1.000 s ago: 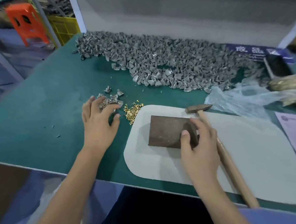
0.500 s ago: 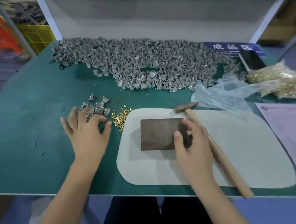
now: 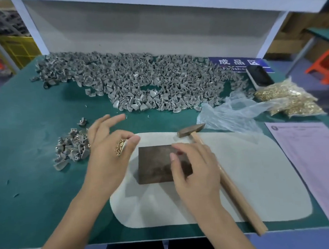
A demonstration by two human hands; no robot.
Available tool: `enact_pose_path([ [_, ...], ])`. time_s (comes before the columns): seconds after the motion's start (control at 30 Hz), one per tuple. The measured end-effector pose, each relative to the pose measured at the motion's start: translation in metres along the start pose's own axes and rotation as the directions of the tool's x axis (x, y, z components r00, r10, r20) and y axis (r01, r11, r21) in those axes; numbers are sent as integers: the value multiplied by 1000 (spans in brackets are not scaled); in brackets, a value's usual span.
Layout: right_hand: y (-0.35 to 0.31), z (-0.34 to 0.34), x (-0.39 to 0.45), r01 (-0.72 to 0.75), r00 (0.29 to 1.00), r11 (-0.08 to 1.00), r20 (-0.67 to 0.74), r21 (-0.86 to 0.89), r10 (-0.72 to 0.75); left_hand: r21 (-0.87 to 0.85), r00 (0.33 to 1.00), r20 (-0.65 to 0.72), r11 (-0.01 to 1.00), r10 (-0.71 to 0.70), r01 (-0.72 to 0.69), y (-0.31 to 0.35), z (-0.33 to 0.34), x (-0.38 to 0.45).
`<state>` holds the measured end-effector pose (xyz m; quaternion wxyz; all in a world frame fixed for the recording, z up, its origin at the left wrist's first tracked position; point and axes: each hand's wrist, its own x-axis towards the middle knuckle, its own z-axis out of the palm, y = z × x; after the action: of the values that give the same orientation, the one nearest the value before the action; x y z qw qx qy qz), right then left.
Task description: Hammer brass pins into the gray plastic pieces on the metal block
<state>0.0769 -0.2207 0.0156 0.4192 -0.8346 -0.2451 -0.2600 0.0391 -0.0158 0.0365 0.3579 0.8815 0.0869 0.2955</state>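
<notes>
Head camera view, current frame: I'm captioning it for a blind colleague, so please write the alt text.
A person's right hand rests on a dark metal block on a pale mat, while the left hand pinches brass pins. A hammer lies beside the block; heaps of gray plastic pieces cover the green table.

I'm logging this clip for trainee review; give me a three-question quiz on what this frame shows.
1. True or false: the hammer is held in the right hand.
2. What lies between the left hand's thumb and fingers?
A) brass pins
B) a gray piece
C) nothing
3. What does the metal block rest on?

Key:
1. False; it lies on the pad beside that hand, which rests on the block.
2. A.
3. The light gray pad.
</notes>
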Motion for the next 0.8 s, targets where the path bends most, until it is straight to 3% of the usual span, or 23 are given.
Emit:
enact_pose_path([
  [0.07, -3, 1, 12, 13, 999, 979, 45, 202, -23, -99, 997, 69, 995, 39, -32, 18, 10, 7],
  [0.13, -7, 2, 25, -9, 997, 959, 80, 284, -15, -174, 990, 142, 985, 26, -1, 29, 20, 15],
  [0.33, 7, 3, 54, -64, 997, 966, 54, 250, 52, -312, 964, 238, 931, -116, 188, 32, 44, 38],
  [0.47, 23, 2, 66, -142, 989, 945, 80, 296, 123, -292, 956, 277, 940, -93, 176, 35, 60, 53],
  [0.63, 41, 6, 78, -209, 974, 958, 134, 197, 185, -244, 925, 372, 954, -74, 174, 35, 75, 70],
  [0.8, 52, 10, 72, -318, 946, 928, 128, 193, 297, -32, 914, 406, 998, -29, 46, 20, 90, 90],
])
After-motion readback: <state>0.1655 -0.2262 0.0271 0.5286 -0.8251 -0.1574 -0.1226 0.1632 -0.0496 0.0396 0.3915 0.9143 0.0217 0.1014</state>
